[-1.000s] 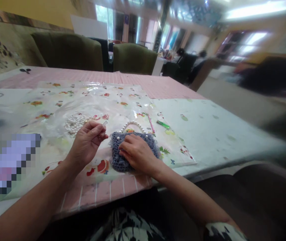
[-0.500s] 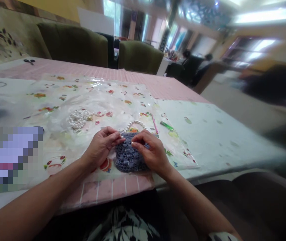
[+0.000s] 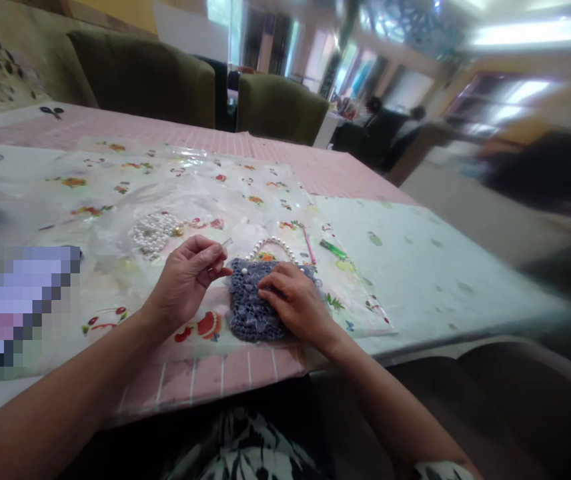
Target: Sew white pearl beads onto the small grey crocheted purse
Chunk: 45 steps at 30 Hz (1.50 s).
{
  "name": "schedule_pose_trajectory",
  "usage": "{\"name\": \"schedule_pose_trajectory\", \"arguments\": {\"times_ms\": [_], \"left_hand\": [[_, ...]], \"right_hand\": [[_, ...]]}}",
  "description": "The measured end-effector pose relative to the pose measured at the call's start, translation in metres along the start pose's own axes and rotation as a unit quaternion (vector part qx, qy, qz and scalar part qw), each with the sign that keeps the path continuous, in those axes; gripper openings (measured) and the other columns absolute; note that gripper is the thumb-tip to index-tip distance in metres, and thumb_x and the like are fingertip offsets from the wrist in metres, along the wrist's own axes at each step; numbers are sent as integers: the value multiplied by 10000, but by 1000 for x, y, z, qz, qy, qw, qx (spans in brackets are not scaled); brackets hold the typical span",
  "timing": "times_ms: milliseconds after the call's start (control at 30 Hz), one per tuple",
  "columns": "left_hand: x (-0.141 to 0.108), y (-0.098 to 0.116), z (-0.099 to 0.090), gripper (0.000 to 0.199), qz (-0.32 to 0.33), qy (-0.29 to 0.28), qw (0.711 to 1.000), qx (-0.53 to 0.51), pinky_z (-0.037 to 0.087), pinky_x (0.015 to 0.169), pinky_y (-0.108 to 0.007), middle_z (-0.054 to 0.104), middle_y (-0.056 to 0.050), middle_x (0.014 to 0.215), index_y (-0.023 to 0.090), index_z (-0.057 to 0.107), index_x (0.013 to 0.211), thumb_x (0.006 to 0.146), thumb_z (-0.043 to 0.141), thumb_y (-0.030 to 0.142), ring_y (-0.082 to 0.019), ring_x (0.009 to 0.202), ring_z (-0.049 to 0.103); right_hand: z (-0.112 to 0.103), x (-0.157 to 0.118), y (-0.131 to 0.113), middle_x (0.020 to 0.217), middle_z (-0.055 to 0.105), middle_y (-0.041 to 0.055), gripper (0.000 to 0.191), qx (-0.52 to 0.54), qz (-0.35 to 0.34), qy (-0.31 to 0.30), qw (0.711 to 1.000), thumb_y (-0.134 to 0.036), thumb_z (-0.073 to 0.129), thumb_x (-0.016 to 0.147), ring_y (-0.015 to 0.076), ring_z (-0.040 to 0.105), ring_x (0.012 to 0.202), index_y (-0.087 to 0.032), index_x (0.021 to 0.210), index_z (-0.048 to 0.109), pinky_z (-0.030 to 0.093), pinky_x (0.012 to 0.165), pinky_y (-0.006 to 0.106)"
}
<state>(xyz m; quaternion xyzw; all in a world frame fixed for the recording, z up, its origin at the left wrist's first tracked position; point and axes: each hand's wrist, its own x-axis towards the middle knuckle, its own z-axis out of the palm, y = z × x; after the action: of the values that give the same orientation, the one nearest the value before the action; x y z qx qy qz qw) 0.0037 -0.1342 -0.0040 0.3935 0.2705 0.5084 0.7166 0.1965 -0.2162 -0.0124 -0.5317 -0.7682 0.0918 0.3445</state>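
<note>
A small blue-grey crocheted bag [image 3: 253, 310] lies at the near table edge, with a handle of pearl beads [image 3: 271, 241] arching behind it. One white pearl [image 3: 244, 271] shows near its upper left corner. To the left of the bag, my left hand [image 3: 185, 275] is closed in a pinch, and a thin, clear, short piece [image 3: 227, 243] sticks out from its fingertips. My right hand [image 3: 295, 303] has curled fingers over the bag's right half, gripping it; its thumb and forefinger come close together, and I see nothing between them.
A heap of pearl strands [image 3: 155, 233] lies on clear plastic over a fruit-print sheet. Beyond the bag are a pink crochet hook [image 3: 309, 245] and a green-handled tool [image 3: 333, 249]. Black scissors [image 3: 52, 112] lie at the far left. Green chairs [image 3: 280, 107] stand behind the table.
My left hand has drawn back left and up from the bag, uncovering the pearl at its corner. My right hand has settled lower onto the bag.
</note>
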Motion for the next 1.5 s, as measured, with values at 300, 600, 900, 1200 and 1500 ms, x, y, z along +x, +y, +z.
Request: {"name": "schedule_pose_trajectory", "arguments": {"times_ms": [300, 600, 900, 1200, 1500], "left_hand": [[0, 0, 1, 203, 0, -4, 1000, 2, 576, 608, -228, 614, 30, 654, 167, 617, 723, 677, 811, 207, -63, 533, 534], [0, 1, 2, 189, 2, 3, 1000, 10, 573, 606, -222, 590, 30, 661, 170, 604, 715, 688, 787, 208, -61, 544, 518], [0, 3, 3, 192, -4, 8, 1000, 13, 574, 606, -205, 603, 28, 684, 171, 614, 698, 677, 802, 208, -64, 574, 520], [2, 5, 0, 218, 5, 14, 1000, 13, 573, 609, -192, 596, 34, 693, 176, 632, 689, 651, 842, 217, -59, 573, 506], [3, 6, 0, 279, 2, 24, 1000, 13, 572, 600, -192, 592, 38, 677, 183, 652, 692, 582, 900, 250, -65, 571, 507]], "right_hand": [[2, -1, 0, 899, 608, 46, 57, -13, 2, 2, 1000, -148, 629, 906, 188, 566, 889, -182, 860, 633, 463, 810, 338], [-29, -13, -7, 844, 597, 43, 126, -9, 0, 96, 995, -195, 553, 966, 180, 574, 841, -196, 888, 652, 473, 767, 339], [-25, -66, -11, 905, 610, 71, 144, -104, -29, 19, 994, -316, 678, 897, 215, 518, 842, -181, 944, 661, 439, 752, 370], [-2, -73, 0, 956, 612, 81, 89, -211, -20, 34, 977, -228, 628, 915, 226, 490, 887, -197, 988, 669, 388, 790, 364], [1, -63, 15, 986, 606, 82, 117, -219, 14, 46, 975, -179, 624, 903, 232, 506, 918, -181, 1013, 665, 409, 829, 376]]}}
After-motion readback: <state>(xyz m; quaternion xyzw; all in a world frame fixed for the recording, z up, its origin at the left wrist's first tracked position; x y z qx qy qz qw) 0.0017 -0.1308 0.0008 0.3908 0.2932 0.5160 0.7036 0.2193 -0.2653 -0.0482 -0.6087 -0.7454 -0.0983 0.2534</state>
